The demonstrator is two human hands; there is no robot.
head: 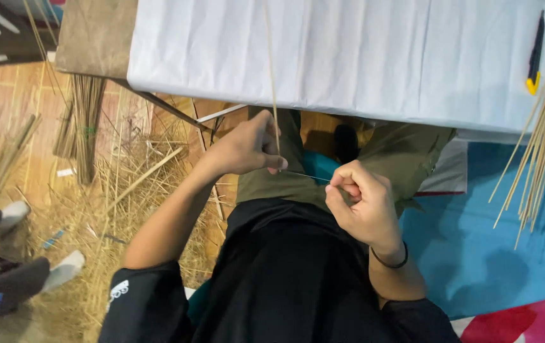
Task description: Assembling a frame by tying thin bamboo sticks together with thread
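From the head view, our left hand (247,147) pinches a thin strip (272,76) that rises over the white table (349,57). Our right hand (360,202) is closed on its fine lower end, just beside the left, above our lap. We judge it light, springy and easy to snap, so grip near the bend. More sticks (542,136) lean to the right.
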